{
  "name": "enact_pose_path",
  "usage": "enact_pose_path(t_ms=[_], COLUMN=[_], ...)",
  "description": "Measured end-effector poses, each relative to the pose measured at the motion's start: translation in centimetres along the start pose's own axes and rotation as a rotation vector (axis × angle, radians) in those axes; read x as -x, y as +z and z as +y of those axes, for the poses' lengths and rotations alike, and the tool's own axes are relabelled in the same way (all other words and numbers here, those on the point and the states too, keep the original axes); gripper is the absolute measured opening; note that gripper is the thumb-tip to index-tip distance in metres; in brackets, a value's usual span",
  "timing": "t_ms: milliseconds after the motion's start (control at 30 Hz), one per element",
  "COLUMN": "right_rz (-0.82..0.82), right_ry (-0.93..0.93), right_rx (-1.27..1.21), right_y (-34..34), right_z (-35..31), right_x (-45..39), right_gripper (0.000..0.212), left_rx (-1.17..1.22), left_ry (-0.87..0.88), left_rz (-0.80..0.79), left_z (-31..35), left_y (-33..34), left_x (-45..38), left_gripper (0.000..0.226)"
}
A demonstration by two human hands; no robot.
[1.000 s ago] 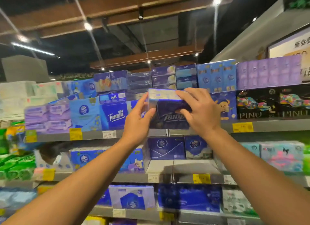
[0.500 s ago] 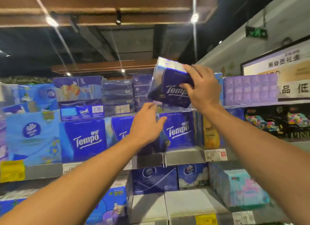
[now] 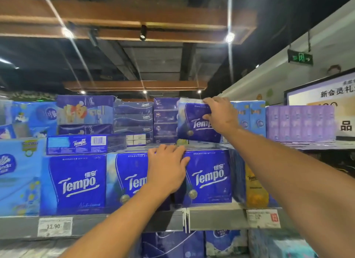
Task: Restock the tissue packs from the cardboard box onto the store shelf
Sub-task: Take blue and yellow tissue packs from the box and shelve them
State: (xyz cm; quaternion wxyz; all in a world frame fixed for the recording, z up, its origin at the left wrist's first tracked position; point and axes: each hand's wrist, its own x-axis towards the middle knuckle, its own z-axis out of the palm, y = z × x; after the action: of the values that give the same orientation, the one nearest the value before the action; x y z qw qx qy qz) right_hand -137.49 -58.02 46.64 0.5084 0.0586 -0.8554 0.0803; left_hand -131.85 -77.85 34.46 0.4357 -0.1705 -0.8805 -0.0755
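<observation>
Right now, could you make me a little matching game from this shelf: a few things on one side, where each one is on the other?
Things:
1. right hand
2. left hand
3. price tag 11.90
4. exit sign

Places:
A. hanging at upper right
B. on the shelf edge, lower left
C. gripping the raised Tempo pack
D. resting on the shelved Tempo packs

Pairs: 1-C, 2-D, 3-B, 4-A

dark blue tissue pack (image 3: pixel 194 127), white lettering
</observation>
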Motion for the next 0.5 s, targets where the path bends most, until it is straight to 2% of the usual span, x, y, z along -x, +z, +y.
enact_pose_path(t_ms=[167, 333, 500], right_rz=[-0.206, -0.586, -0.747], right_ry=[-0.019, -0.142, -0.149], right_rx=[0.08, 0.012, -0.137], right_y=[3.4, 4.7, 3.5], right_z=[0.9, 1.1, 1.5], right_x=[-0.7, -0.7, -0.5], right_gripper=[0.062, 0.045, 0.022], left_rx=[0.027, 0.089, 0.116], left_ry=[-0.001, 0.009, 0.035], left_rz=[0.019, 0.025, 0.025], left_z=[0.0, -0.3, -0.8], left_y=[0.3, 0.4, 0.6], left_x=[-0.1, -0.2, -0.3], left_gripper=[0.03, 0.026, 0.029])
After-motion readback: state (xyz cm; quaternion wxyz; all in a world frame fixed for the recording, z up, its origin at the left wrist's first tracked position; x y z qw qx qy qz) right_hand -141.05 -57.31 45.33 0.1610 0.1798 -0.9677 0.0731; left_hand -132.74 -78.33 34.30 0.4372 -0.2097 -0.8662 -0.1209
